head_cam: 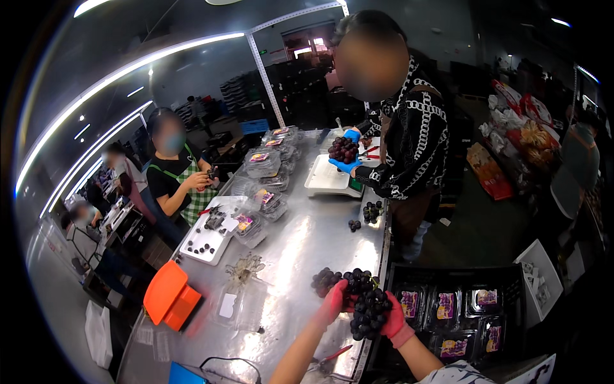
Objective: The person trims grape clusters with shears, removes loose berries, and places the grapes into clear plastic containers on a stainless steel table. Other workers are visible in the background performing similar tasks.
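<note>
In red gloves, my left hand (334, 302) and my right hand (396, 319) hold a bunch of dark grapes (369, 307) between them, above the near right edge of a metal table (302, 249). More grapes (326, 281) show just beyond my left hand; whether they hang from the same bunch I cannot tell. Below the bunch lie red-handled snips (338, 353). Left of my hands an open clear plastic clamshell box (240, 305) rests on the table, a bare grape stem (244, 270) at its far side.
An orange scale (172, 295) stands at the left. Filled grape boxes (261, 163) are stacked further back. A black crate (455, 276) with labelled boxes is at my right. Across stand a co-worker in blue gloves (345, 165) holding grapes over a white scale (328, 180), and another beside a white tray (211, 240).
</note>
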Demonstrator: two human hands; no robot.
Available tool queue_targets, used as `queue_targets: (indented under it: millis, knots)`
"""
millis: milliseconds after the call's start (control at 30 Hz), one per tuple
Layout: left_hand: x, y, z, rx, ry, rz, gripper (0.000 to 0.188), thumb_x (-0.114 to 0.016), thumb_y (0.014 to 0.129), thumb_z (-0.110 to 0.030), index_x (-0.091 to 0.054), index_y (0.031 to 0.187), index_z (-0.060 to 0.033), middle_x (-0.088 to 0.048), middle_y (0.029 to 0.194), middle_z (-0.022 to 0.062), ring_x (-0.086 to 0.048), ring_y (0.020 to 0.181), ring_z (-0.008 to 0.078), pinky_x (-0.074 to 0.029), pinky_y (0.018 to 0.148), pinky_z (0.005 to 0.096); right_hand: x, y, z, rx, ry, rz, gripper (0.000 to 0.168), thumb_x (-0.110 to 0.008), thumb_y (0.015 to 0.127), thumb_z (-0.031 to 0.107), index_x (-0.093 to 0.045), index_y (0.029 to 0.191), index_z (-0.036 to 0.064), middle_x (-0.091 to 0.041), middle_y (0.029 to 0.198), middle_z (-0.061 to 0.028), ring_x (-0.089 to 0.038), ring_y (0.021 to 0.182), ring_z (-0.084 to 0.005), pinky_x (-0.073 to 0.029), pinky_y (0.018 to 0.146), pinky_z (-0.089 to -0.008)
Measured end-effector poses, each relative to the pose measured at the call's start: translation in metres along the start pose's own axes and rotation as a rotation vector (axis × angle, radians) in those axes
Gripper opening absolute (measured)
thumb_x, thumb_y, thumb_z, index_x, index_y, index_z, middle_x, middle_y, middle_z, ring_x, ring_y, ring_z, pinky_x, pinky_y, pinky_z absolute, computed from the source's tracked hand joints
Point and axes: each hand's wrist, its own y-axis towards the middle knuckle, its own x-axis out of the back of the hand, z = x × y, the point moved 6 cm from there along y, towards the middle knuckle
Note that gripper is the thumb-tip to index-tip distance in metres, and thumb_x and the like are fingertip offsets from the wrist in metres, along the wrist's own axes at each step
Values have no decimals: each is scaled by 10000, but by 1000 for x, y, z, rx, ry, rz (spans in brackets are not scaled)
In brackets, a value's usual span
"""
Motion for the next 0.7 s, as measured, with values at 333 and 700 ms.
queue_targets:
  millis: [333,700]
  knots:
    - [-11,-6,-10,-7,58,-32,431,-342,886,-415,-562,1021,-70,-613,842,75,-591,697,184,-494,634,315,4,1,4,35,-64,-62,681,-308,847,505,-346,1281,-19,-401,1283,-198,-424,1150,-325,-323,979,-462]
    - [4,-1,0,-41,86,-43,412,-369,900,-414,-552,1054,-79,-608,830,40,-600,685,164,-507,634,305,18,6,-3,7,15,-24,654,-299,862,486,-355,1281,-12,-399,1294,-191,-423,1156,-328,-314,992,-452]
